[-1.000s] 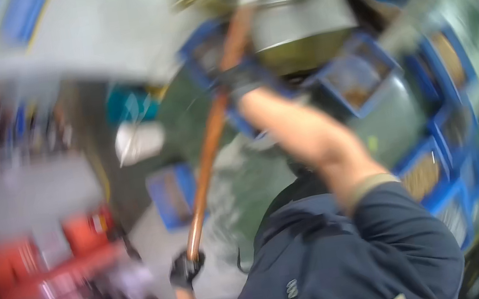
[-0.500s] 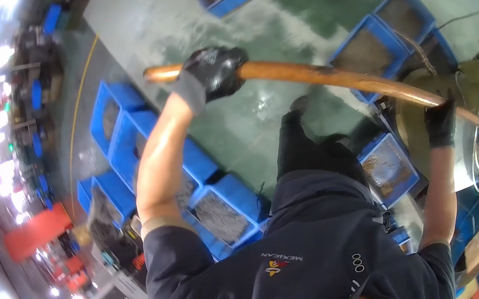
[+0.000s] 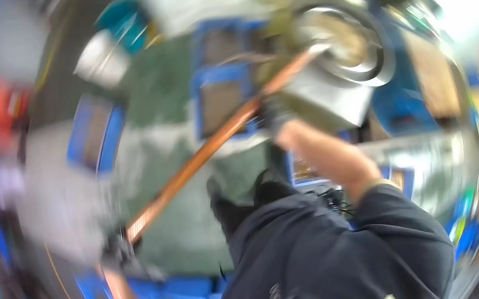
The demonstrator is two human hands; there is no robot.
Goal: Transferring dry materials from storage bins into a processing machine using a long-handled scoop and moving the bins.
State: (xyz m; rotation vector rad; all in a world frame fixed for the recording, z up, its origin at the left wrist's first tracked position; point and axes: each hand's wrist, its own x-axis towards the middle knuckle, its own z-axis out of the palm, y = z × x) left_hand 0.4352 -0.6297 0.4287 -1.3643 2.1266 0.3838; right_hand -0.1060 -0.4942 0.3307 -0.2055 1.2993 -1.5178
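A long wooden handle point(image 3: 194, 163) slants from the lower left up to a round metal-rimmed opening point(image 3: 384, 54) on a machine. My left hand point(image 3: 119, 250), in a dark glove, is closed round its lower-left end. Farther up the handle, my right hand point(image 3: 273, 114), also gloved, grips it just short of the opening. A bright tip point(image 3: 317, 49) of the handle reaches the opening's near rim; what kind of head it carries is blurred. Pale tan material point(image 3: 342, 39) shows inside the ring.
Blue bins point(image 3: 198, 103) with grey-brown contents stand beyond the handle, and another blue bin point(image 3: 121, 137) sits to the left. A white bucket point(image 3: 102, 60) and a teal container point(image 3: 122, 24) are at the far left. More blue bins point(image 3: 183, 288) lie near my left forearm.
The whole view has swung toward the machine and blurred. My left hand is now lower left, at the handle's end, which stuck out past it before. Both hands keep their hold.
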